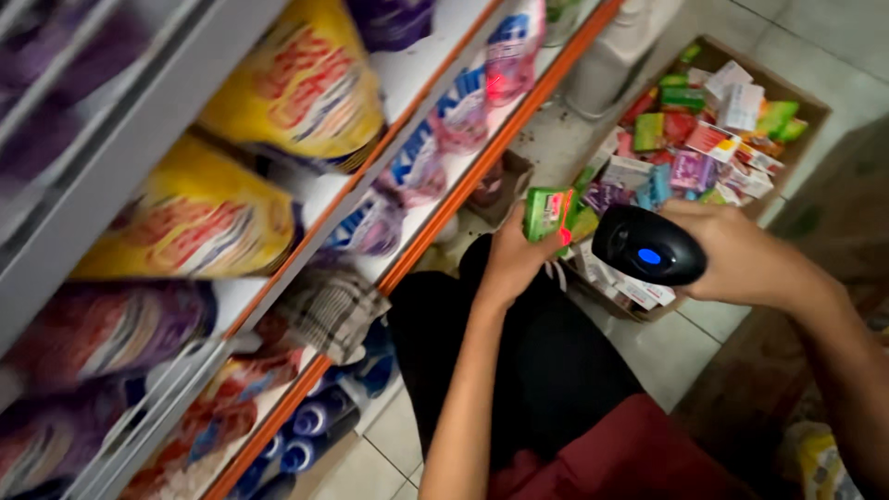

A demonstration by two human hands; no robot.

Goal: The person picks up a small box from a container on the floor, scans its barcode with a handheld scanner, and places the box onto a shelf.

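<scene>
small green carton (548, 211) sits just right of frame centre, clamped in the left hand (507, 261), fingers wrapped round its lower half, printed face turned toward 3 o'clock. a red scan mark falls on that face. judgement: thin card, light, stiff enough at the edges but likely to dent if squeezed mid-panel; best held by the narrow sides, as it is now, leaving the printed face bare.

left to right:
- 9 o'clock: shelving (139, 148) with grey rails and an orange edge strip; yellow pouches (278, 93), glossy and soft-sided, blurred. purple packs below them, also blurred.
- 8 o'clock: checked cloth (335, 310) draped over the shelf lip, soft, folded. dark blue bottles (319, 421) at 7 o'clock, round caps, smooth plastic.
- centre: carton and left hand, above the person's dark trousers.
- 3 o'clock of the carton, near but not touching: black handheld scanner (648, 245), rounded hard plastic shell, blue lit spot on top. right hand (741, 259) closed round its grip from the right; handle is hidden by the hand.
- 1 o'clock: brown cardboard box (815, 106) on the tiled floor, open, filled with loose small cartons in red, green, purple, white; flat-sided, jumbled.

hands apart, each gripping its own item.
</scene>
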